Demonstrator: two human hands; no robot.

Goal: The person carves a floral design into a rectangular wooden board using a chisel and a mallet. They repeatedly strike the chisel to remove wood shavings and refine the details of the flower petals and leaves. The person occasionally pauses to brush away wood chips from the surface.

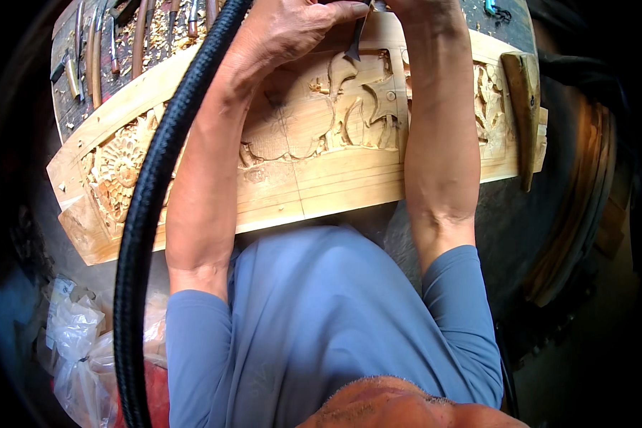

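My left hand (299,25) is closed around the narrow metal shaft of a carving chisel (355,41), whose flared tip rests on the carved recesses near the upper middle of a pale wooden board (285,192). My right hand (417,8) is at the top edge beside the chisel's upper part, its fingers mostly cut off by the frame. The board has floral relief carving at the left, outlined cut shapes in the middle and more carving at the right. A worn wooden mallet-like piece (521,107) lies across its right end.
Several chisels and gouges (96,57) lie among wood shavings at the upper left. A black braided cable (150,192) crosses the view on the left. Plastic bags (82,357) sit at lower left, and curved wooden pieces (578,207) stand at the right, below a dark cloth.
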